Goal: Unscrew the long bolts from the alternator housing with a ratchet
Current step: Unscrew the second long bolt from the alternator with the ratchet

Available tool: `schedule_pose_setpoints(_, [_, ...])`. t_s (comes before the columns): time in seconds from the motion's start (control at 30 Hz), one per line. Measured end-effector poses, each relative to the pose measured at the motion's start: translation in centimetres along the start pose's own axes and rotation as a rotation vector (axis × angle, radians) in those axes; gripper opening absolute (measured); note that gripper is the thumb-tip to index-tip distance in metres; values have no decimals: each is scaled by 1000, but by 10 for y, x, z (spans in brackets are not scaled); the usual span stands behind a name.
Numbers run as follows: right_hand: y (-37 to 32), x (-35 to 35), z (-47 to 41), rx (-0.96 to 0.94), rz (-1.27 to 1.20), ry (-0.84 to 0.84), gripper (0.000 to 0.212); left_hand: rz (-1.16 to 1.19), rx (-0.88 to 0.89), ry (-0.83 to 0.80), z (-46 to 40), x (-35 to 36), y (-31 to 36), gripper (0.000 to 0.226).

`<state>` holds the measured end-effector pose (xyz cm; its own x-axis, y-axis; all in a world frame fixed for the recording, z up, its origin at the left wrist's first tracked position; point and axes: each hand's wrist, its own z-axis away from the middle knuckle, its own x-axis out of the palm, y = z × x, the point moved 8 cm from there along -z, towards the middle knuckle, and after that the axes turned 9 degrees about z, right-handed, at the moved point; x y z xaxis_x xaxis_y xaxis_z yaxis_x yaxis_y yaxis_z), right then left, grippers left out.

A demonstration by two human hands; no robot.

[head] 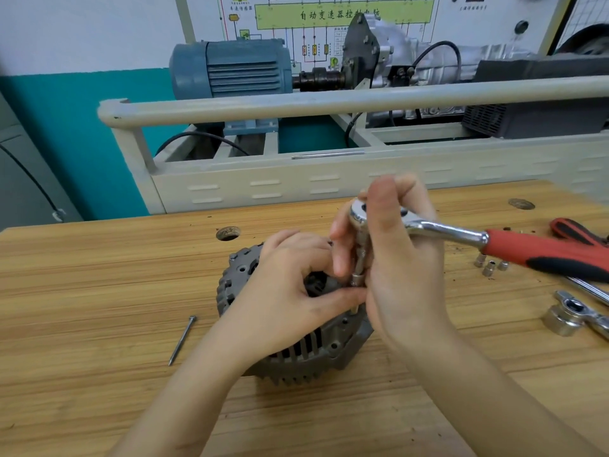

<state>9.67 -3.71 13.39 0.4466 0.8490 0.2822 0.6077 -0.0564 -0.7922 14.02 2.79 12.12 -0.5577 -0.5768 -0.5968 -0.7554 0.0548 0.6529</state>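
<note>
Alternator housing [296,344] sits mid-bench on the wooden workbench [99,291], finned side toward the camera. Left hand [290,291] lies over the top of the housing, fingers curled, thumb and forefinger pinching at the base of the socket extension [360,262]. Right hand [395,258] is wrapped round the ratchet [461,239] just at its head, thumb up over the chrome head, fingers curled behind it; the extension drops straight down from the head to the right rim of the housing. Whether the socket is seated on a bolt head I cannot tell, fingers cover it. The ratchet's red and black handle sticks out to the right of the housing, unsupported. One long bolt [183,339] lies loose on the bench left of the housing, well apart. Right of the housing: three small sockets [491,263] in a cluster, and nearer the bench edge a large socket [560,319] on a second wrench.
</note>
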Motion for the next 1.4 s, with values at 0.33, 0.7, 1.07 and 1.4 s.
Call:
schedule_pose_setpoints(0.33, [25, 3, -9, 428, -265, -103, 60, -24, 12, 9, 1, 1, -4, 35])
schedule_pose_setpoints(0.7, [2, -6, 9, 30, -115, 7, 30, 81, 16, -38, -3, 1, -4, 37])
schedule_pose_setpoints(1.07, [18, -3, 2, 342, -284, -104, 32, 13, 7, -15, -2, 1, -5, 21])
schedule_pose_setpoints(1.4, [16, -2, 3, 309, -373, -121, 19, 53, -15, -4, -3, 1, -9, 45])
